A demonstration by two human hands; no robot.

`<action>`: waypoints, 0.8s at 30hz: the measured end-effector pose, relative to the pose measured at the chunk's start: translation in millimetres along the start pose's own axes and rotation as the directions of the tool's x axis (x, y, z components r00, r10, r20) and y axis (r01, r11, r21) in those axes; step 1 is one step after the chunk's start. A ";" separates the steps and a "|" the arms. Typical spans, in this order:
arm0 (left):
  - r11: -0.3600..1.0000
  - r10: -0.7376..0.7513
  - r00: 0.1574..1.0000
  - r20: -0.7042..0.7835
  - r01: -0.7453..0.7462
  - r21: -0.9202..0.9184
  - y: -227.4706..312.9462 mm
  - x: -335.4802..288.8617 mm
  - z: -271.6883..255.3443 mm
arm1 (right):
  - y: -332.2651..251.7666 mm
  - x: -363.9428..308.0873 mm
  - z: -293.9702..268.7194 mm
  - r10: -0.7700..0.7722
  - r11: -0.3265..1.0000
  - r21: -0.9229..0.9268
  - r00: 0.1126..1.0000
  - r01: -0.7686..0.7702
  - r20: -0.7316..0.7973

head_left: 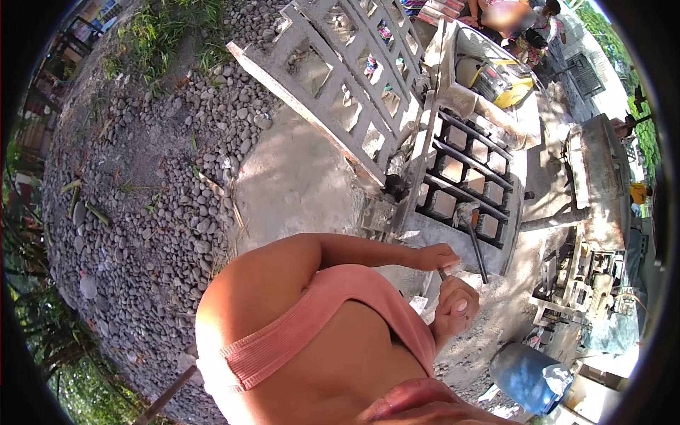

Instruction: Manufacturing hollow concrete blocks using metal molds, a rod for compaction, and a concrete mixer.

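Observation:
Both of my hands are together at the centre right, in front of my chest. My left hand [437,257] has its fingers closed at one end of a short, thin dark piece [443,273], whose kind I cannot make out. Below it, my right hand [457,304] is curled in a fist around the other end, thumb on the outside. Just beyond my hands lies a concrete form [430,244] with black bars and square pale blocks [445,203] in its gaps. A long dark-handled tool [477,249] rests on the form's near edge; its head is unclear.
A concrete lattice panel [312,113] leans beside the form. A yellow and black object [499,81] sits in a trough behind. At the lower right lies a blue barrel [520,375]. Stones [163,191] cover the ground on the left. Other people [506,18] are at the far top.

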State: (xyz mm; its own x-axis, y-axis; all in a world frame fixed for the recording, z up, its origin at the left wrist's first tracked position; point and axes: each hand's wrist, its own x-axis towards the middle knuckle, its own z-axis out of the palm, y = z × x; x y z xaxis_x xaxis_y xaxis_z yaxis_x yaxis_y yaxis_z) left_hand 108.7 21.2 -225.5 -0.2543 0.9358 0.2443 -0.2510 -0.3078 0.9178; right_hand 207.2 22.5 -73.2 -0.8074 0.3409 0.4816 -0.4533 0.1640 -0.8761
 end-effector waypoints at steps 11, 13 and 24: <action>0.994 0.088 0.996 0.013 -0.087 -0.060 9.8 -14.1 -33.2 | 15.4 32.8 42.5 0.056 0.995 -0.100 0.952 -0.027 0.300; 0.985 0.169 0.986 0.011 -0.169 -0.033 15.0 -17.1 -34.3 | 15.6 39.9 42.9 0.082 0.996 -0.057 0.919 -0.065 0.385; 0.996 -0.058 0.950 -0.307 0.036 -0.077 27.3 -14.3 -27.7 | 21.2 86.8 11.2 0.297 0.955 -0.264 0.500 -0.137 0.814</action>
State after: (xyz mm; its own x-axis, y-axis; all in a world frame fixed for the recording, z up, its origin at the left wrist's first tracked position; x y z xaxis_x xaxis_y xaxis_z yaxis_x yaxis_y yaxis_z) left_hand 79.6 -5.4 -212.6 -0.5136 0.8540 0.0830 -0.3312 -0.2866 0.8990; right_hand 123.3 45.2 -49.7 -0.8452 -0.5345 -0.0013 -0.2227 0.3544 -0.9082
